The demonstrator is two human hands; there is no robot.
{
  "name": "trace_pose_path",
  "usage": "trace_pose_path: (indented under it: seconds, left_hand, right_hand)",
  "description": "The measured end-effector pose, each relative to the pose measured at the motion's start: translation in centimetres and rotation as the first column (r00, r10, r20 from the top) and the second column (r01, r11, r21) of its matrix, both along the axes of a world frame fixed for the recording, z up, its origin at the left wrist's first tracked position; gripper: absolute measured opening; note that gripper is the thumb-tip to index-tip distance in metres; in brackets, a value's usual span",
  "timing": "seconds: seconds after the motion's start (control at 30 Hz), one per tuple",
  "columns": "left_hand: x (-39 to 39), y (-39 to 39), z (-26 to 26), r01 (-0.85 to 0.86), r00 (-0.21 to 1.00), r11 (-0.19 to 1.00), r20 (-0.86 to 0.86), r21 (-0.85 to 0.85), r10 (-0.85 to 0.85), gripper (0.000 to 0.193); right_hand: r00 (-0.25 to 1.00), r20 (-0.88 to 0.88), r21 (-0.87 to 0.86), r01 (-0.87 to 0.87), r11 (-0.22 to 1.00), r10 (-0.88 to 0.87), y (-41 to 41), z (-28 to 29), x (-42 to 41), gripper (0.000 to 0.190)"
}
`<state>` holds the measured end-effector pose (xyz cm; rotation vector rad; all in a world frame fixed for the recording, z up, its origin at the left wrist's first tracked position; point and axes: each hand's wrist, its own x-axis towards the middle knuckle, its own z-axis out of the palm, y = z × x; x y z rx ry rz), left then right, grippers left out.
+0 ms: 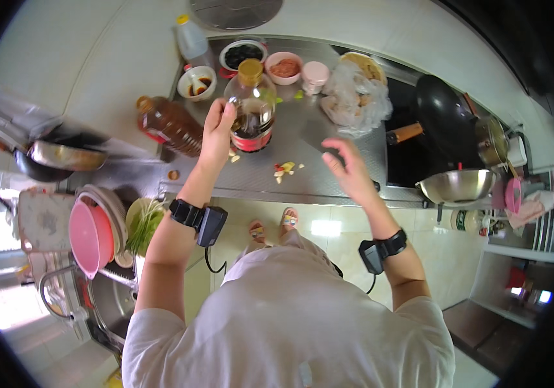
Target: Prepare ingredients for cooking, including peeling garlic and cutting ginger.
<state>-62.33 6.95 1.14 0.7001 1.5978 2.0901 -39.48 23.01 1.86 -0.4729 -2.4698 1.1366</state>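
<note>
My left hand [219, 127] grips a big clear bottle [252, 109] with a gold cap and dark liquid low inside, upright above the steel counter [306, 177]. To its left a large bottle of brown liquid [172, 123] leans at a tilt. My right hand [347, 167] is over the counter's right part, fingers apart, holding nothing. Between the hands lie small pieces of garlic and red and yellow bits [284, 169]. Behind stand a white bowl of dark sauce with a spoon [197, 83], a bowl of black food [243, 54], a pink bowl of minced meat [284, 68] and a pink-lidded jar [315, 76].
A plastic bag of food [357, 104] lies back right. Beyond it, a black wok [446, 111] and a wooden-handled utensil [405, 133] are by the cooktop, with a steel bowl [456, 186] at its front. Left are a pink basin [90, 237], green vegetables [147, 225] and the sink [112, 298].
</note>
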Motion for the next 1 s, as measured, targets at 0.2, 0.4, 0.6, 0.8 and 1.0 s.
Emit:
trace_pose_path:
  seconds: [0.2, 0.4, 0.6, 0.8, 1.0]
  left_hand:
    - [1.3, 2.4, -4.2, 0.035, 0.997, 0.999, 0.074, 0.037, -0.038, 0.019]
    - [1.6, 3.0, -6.8, 0.071, 0.997, 0.997, 0.023, -0.005, -0.071, 0.018]
    - [1.5, 1.1, -8.1, 0.034, 0.999, 0.99, 0.025, -0.134, -0.031, 0.022]
    - [1.8, -0.4, -7.3, 0.037, 0.996, 0.975, -0.069, -0.22, -0.053, 0.025]
    - [3.1, -3.1, -5.9, -0.24, 0.966, 0.943, -0.157, -0.229, 0.207, 0.034]
  right_hand:
    - [0.998, -0.039, 0.006, 0.041, 0.999, -0.041, -1.7, -1.7, 1.5, 0.027]
    - [0.992, -0.06, -0.058, 0.105, 0.993, -0.108, -1.9, -2.0, 3.2, 0.028]
    - [0.997, -0.054, -0.105, 0.053, 0.993, -0.059, -2.7, -2.7, 3.4, 0.027]
    - [0.998, -0.009, -0.107, -0.055, 0.993, 0.054, -3.7, -2.0, 1.2, 0.026]
    - [0.987, 0.0, -0.039, -0.16, 0.986, 0.16, -5.0, 0.4, -0.7, 0.025]
